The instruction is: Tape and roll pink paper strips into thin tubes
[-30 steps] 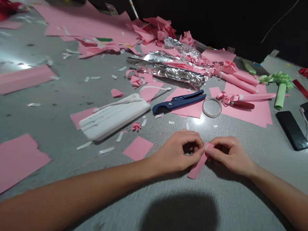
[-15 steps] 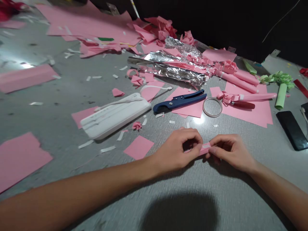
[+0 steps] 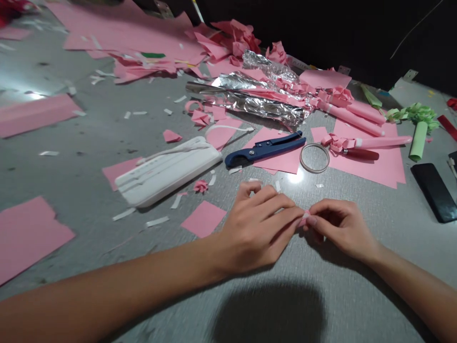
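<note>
Between my two hands is a small folded strip of pink paper [image 3: 304, 219] with a whitish patch on it, mostly covered by fingers. My left hand [image 3: 262, 226] pinches its left end, the back of the hand turned up and the other fingers loosely bent. At the right end, my right hand [image 3: 337, 226] grips the paper between thumb and forefinger. A pink paper square [image 3: 203, 219] lies flat to the left of my left hand. Just beyond it sits a small crumpled pink paper flower [image 3: 201, 186].
Ahead lie a white oblong case [image 3: 169, 171], a blue-handled cutter [image 3: 266, 149] and a roll of tape [image 3: 314, 158]. Crinkled silver foil [image 3: 257, 102] and pink paper stems [image 3: 357, 119] are heaped behind. A black phone [image 3: 434, 193] rests at right. White scraps are scattered about.
My left hand has rolled over so its back faces up, its fingertips closing in toward the right hand. Less of the pink strip shows now. My right hand stays almost in place.
</note>
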A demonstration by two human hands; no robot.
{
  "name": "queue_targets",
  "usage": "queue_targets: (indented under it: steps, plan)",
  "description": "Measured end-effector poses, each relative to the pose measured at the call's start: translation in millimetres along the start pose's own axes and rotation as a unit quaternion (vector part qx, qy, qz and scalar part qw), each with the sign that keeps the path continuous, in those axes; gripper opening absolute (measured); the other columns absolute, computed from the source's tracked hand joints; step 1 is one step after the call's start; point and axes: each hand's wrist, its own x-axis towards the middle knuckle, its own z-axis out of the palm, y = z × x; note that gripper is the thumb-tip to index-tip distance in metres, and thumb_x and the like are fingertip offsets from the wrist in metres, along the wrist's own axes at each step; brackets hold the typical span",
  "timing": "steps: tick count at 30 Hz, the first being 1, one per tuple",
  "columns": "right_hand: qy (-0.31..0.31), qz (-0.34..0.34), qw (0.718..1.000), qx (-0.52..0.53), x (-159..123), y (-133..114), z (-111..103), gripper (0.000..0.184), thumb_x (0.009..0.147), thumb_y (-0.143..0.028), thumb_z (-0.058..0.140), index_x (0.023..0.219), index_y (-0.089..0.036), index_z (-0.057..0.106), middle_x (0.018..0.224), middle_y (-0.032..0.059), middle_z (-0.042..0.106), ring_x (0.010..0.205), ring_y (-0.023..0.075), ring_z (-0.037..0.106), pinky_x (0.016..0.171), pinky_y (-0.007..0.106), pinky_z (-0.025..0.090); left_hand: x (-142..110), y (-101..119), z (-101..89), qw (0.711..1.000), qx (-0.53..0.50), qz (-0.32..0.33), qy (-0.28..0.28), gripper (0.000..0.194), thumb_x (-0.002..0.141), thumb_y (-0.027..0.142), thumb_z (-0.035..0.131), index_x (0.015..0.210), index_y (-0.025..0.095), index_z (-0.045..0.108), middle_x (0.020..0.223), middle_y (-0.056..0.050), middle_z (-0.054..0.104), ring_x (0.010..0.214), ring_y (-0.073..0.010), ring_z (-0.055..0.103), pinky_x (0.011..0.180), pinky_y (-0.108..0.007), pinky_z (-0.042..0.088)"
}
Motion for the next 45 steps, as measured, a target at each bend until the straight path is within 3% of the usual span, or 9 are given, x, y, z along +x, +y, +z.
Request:
queue_targets:
  steps: [9,25,45]
  plan:
    - [-0.016,-0.037,0.999,-0.007,-2.0,3.1,0.0,0.011,0.094,-0.027,0.078,0.089,-0.018,0.083,0.074,0.0035,0.077,0.056,0.0103,0.06,0.054,0.022,0.049,-1.5,-0.1,0.4,1.0,0.015,0.016,0.005,0.008,0.1,0.012,0.067,0.101,0.02,0.068,0.089,0.001,0.081,0.075,-0.0202,0.065,0.085,-0.045,0.036]
    - [0.02,-0.189,0.963,-0.193,-5.8,3.0,4.6,0.016,0.099,-0.02,0.07,0.09,-0.017,0.082,0.07,0.0015,0.077,0.059,0.0125,0.066,0.061,0.024,0.053,-1.7,2.0,-0.9,1.0,0.018,0.024,0.006,0.006,0.1,0.015,0.069,0.103,0.02,0.068,0.09,0.002,0.083,0.073,-0.019,0.066,0.086,-0.047,0.036]
    - [0.018,-0.163,0.967,-0.194,-5.8,3.9,4.2,0.019,0.1,-0.024,0.07,0.088,-0.019,0.083,0.071,0.0024,0.077,0.059,0.0151,0.066,0.061,0.028,0.053,-1.6,2.9,-3.2,1.0,0.018,0.014,-0.016,0.007,0.101,0.016,0.068,0.103,0.022,0.07,0.091,0.003,0.084,0.076,-0.0188,0.07,0.088,-0.046,0.038]
